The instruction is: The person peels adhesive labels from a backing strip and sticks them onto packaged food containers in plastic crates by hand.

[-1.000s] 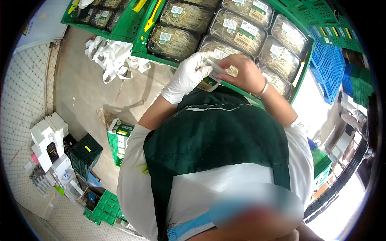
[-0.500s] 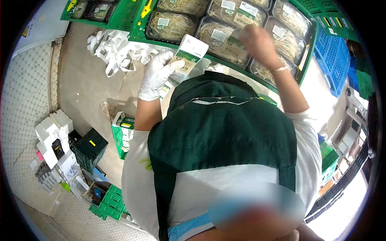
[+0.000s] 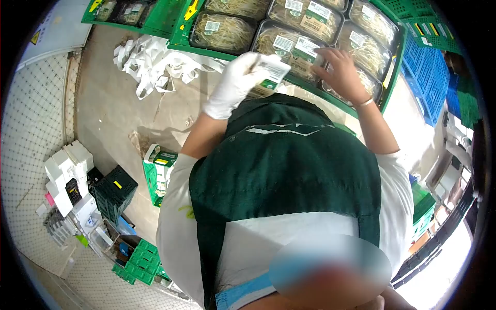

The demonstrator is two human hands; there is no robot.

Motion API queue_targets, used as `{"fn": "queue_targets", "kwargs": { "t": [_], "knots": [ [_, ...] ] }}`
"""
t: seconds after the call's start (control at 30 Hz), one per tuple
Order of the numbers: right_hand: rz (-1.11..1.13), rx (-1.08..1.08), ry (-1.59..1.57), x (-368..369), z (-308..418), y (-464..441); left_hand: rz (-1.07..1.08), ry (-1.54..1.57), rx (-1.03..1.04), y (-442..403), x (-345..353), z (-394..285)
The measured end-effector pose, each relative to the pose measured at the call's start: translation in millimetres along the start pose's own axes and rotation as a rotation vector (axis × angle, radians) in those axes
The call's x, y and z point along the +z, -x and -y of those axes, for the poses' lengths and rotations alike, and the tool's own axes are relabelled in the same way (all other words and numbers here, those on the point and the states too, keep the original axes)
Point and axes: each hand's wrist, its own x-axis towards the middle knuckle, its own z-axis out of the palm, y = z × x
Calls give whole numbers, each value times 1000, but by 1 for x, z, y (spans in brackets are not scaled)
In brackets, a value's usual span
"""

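My left hand, in a white glove, is closed on a stack of printed green, white and brown labels. Bare and with a band at the wrist, my right hand has its fingers apart. It is nearest to a plastic-wrapped tray of bean sprouts in the front row. That tray bears a small white label and a larger label beside my right fingertips. Several similar sprout trays fill the green crate.
White strips lie heaped on the floor left of the crate. Another green crate with packs stands at upper left, blue crates at right. Lower left are a dark folded crate and white boxes.
The larger label, earlier in my right fingers, now lies on the front sprout tray. My right fingers have spread and moved slightly down. My left hand has moved right with the label stack.
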Motion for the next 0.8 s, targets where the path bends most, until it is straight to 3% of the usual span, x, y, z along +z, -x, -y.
{"fn": "queue_targets", "kwargs": {
  "t": [0.03, 0.07, 0.17, 0.23, 0.3, 0.37, 0.43, 0.47, 0.5, 0.53, 0.57, 0.63, 0.67, 0.77, 0.8],
  "knots": [
    [37, 38, -419, -8, 15, 0, 10, 11, 72, -4, 15, -3],
    [-135, -107, -463, -8, 32, 0, 29, -47, 67, -10, 16, 10],
    [-162, 7, -502, -7, 53, 7, 112, -210, 100, -15, 25, 9],
    [-218, 123, -600, -9, 47, 16, 80, -667, 18, -18, 23, 13],
    [-535, -25, -338, -24, 12, 24, 142, -531, 79, -15, 43, -2],
    [-505, 251, -275, -70, -53, 40, 218, -357, 43, -16, 48, 3],
    [-337, 342, -146, -92, -79, 64, 214, -463, -33, -21, 37, 7],
    [-229, 337, -194, -78, -86, 76, 207, -446, -97, -22, 36, 5],
    [-82, 253, 57, -50, -105, 90, 200, -430, -163, -22, 33, 2],
    [-35, 272, 116, -28, -106, 99, 344, -684, 178, -32, 20, 15],
    [14, 286, 172, -10, -103, 103, 313, -544, 38, -28, 23, 11],
    [-117, 338, 252, 12, -94, 109, 325, -217, -220, -29, 28, 11],
    [-203, 342, 317, 12, -92, 110, 273, -142, -252, -29, 29, 16],
    [-313, 367, 458, -11, -80, 107, 177, -51, -107, -31, 50, 15],
    [-295, 360, 284, -12, -81, 108, 241, -46, -164, -33, 54, 8]
  ]
}}
